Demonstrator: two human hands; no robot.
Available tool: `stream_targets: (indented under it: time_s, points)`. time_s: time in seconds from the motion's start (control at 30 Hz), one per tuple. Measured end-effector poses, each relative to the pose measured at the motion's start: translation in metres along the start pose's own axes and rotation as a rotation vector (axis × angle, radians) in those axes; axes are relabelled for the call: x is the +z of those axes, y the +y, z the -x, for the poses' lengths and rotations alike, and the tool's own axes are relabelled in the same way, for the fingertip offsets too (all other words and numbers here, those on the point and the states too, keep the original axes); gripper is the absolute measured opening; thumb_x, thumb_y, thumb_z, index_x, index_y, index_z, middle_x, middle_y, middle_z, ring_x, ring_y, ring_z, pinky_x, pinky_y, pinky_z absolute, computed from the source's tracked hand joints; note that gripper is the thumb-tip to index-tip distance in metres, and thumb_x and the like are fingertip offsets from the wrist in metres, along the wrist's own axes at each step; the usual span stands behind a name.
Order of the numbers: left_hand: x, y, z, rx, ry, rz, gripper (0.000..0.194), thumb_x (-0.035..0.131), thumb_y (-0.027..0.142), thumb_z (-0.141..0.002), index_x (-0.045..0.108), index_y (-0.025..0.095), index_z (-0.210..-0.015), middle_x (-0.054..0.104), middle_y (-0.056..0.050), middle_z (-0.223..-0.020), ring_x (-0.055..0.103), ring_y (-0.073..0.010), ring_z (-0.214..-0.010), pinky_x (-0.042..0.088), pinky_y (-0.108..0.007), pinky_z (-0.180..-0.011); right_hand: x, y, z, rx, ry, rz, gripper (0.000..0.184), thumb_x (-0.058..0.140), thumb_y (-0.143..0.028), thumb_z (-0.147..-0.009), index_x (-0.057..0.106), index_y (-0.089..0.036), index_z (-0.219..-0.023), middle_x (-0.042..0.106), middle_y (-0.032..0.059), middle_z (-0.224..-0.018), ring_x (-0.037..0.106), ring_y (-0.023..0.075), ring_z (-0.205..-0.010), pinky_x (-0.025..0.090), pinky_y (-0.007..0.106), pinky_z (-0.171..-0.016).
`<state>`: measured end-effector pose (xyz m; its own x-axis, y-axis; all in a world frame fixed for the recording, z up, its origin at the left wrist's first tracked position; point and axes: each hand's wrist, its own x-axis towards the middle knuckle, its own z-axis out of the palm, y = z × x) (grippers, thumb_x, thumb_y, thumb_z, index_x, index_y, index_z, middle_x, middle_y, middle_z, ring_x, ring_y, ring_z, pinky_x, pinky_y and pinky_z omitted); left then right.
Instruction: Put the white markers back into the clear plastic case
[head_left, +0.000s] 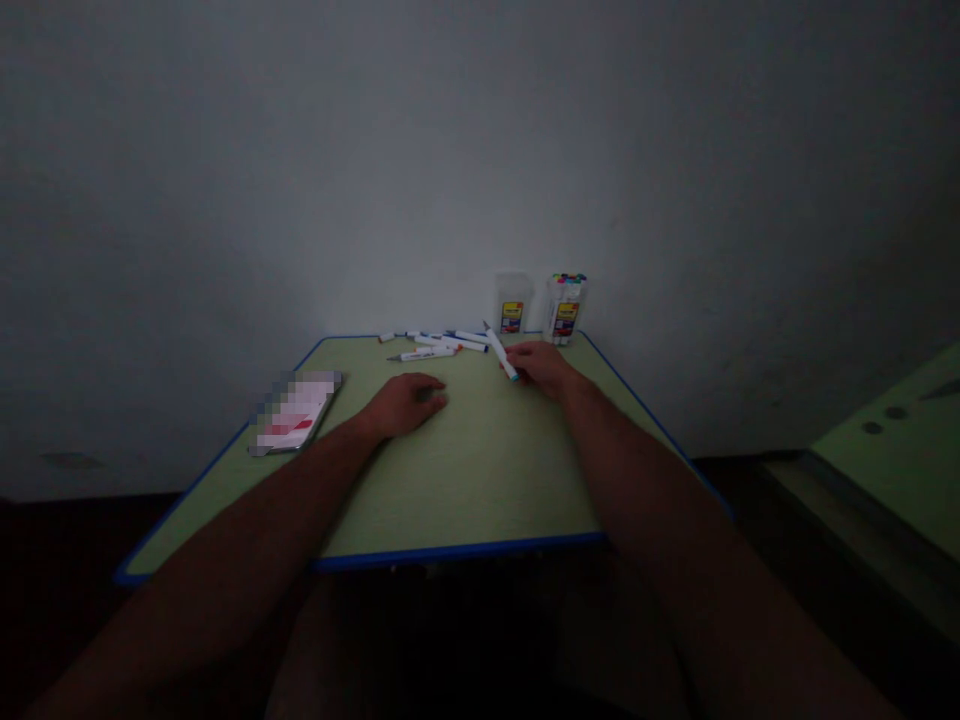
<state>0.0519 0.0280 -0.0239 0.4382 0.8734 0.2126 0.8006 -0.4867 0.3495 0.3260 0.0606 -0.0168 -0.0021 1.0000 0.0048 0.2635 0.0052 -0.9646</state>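
My right hand is closed on a white marker with a teal end, which slants with its dark nib end pointing away toward the wall. Resting low over the table, my left hand has its thumb and fingers apart and nothing between them. Just beyond it lies an uncapped marker with its grey tip to the left. Several more white markers lie in a loose cluster near the back edge, some overlapping. A small white cap sits at the cluster's left end.
A clear plastic case with a yellow label stands against the wall. To its right is a similar case full of markers with coloured ends. A booklet or phone-like flat item, partly blurred, lies at the left of the blue-edged green table.
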Motion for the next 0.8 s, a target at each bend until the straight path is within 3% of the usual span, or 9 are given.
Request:
stream_targets:
  time_s: [0.23, 0.43, 0.57, 0.7, 0.8]
  points:
    - [-0.009, 0.008, -0.008, -0.172, 0.181, -0.033, 0.039, 0.051, 0.033, -0.09, 0.073, 0.018, -0.118, 0.075, -0.008, -0.116, 0.069, -0.0249, -0.106, 0.051, -0.036, -0.098, 0.0, 0.009, -0.005, -0.02, 0.014, -0.01, 0.016, 0.066, -0.015, -0.082, 0.075, -0.012, -0.095, 0.067, -0.0001, -0.067, 0.051, 0.0073, -0.048, 0.039, 0.017, -0.044]
    - [-0.027, -0.009, -0.054, -0.223, 0.235, -0.202, 0.041, 0.046, 0.025, -0.089, 0.073, 0.018, -0.119, 0.075, -0.009, -0.118, 0.068, -0.0265, -0.108, 0.05, -0.036, -0.098, 0.001, 0.015, -0.011, 0.008, 0.047, -0.057, 0.012, 0.068, -0.017, -0.077, 0.074, -0.012, -0.087, 0.06, -0.0032, -0.058, 0.05, 0.0094, -0.047, 0.039, 0.02, -0.043]
    - [-0.031, -0.027, -0.094, -0.213, 0.163, -0.28, 0.044, 0.047, 0.02, -0.087, 0.073, 0.019, -0.121, 0.072, -0.008, -0.124, 0.065, -0.0251, -0.115, 0.048, -0.032, -0.101, 0.004, 0.008, -0.006, 0.044, 0.071, -0.052, 0.013, 0.068, -0.016, -0.077, 0.073, -0.012, -0.088, 0.061, -0.0025, -0.059, 0.051, 0.0093, -0.048, 0.04, 0.02, -0.043]
    - [-0.024, -0.037, -0.126, -0.197, 0.061, -0.307, 0.053, 0.058, 0.018, -0.076, 0.069, 0.021, -0.128, 0.067, -0.008, -0.133, 0.062, -0.0266, -0.12, 0.045, -0.032, -0.102, 0.006, 0.001, -0.001, 0.068, 0.074, -0.064, 0.008, 0.068, -0.013, -0.077, 0.072, -0.012, -0.084, 0.061, -0.0026, -0.06, 0.052, 0.0092, -0.049, 0.04, 0.02, -0.044]
    - [-0.015, -0.037, -0.141, -0.209, 0.002, -0.353, 0.051, 0.062, 0.024, -0.077, 0.069, 0.03, -0.127, 0.065, -0.007, -0.136, 0.059, -0.0304, -0.122, 0.043, -0.042, -0.104, 0.006, 0.0, -0.001, 0.078, 0.078, -0.073, 0.007, 0.068, -0.014, -0.076, 0.071, -0.014, -0.083, 0.062, -0.0025, -0.062, 0.053, 0.0094, -0.051, 0.042, 0.019, -0.046]
